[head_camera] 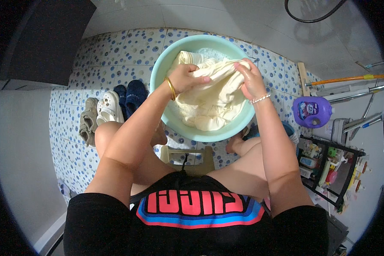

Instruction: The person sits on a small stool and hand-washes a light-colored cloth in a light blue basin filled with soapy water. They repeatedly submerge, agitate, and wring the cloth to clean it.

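Observation:
A round mint-green plastic basin (208, 137) stands on the tiled floor in front of me, with wet cream-coloured cloth (208, 112) and soap suds (211, 52) in it. My left hand (185, 78), with a gold bangle at the wrist, grips a fold of the cloth between thumb and fingers. Across from it, at the basin's right side, my right hand (251, 78) pinches the same cloth, a clear bead bracelet on its wrist. A stretch of cloth is raised between both hands, above the rest in the basin.
Dark blue slippers (137, 93), white clogs (110, 105) and beige shoes (89, 121) stand at the left. A purple detergent jug (312, 111), a black rack (323, 166) with bottles and an orange pole (348, 79) are at the right. Below me is a plastic stool (208, 160).

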`<state>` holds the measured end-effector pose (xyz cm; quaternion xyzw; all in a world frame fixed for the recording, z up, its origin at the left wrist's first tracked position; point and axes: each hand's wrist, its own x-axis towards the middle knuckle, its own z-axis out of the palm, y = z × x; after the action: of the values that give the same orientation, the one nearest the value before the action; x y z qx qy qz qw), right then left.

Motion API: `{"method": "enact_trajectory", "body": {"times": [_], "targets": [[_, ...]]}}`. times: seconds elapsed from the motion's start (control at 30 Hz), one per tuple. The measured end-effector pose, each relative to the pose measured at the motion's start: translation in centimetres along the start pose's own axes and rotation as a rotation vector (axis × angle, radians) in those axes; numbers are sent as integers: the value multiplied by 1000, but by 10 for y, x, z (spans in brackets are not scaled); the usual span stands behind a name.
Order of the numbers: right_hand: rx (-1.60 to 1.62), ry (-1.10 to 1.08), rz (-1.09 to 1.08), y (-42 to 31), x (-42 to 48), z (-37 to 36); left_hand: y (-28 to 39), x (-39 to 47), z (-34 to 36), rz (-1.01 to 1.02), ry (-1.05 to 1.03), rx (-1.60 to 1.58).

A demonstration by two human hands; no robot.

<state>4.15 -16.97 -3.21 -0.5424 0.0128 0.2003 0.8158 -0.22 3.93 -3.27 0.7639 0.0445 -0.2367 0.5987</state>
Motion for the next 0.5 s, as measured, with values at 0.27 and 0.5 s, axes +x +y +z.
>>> {"method": "enact_trajectory", "body": {"times": [0.27,0.5], "targets": [[-912,18,-613,20,-35,77,-22,17,31,0,183,-1105],[-1242,350,-418,21,-2,75,1,25,72,-295,440,-981]]}}
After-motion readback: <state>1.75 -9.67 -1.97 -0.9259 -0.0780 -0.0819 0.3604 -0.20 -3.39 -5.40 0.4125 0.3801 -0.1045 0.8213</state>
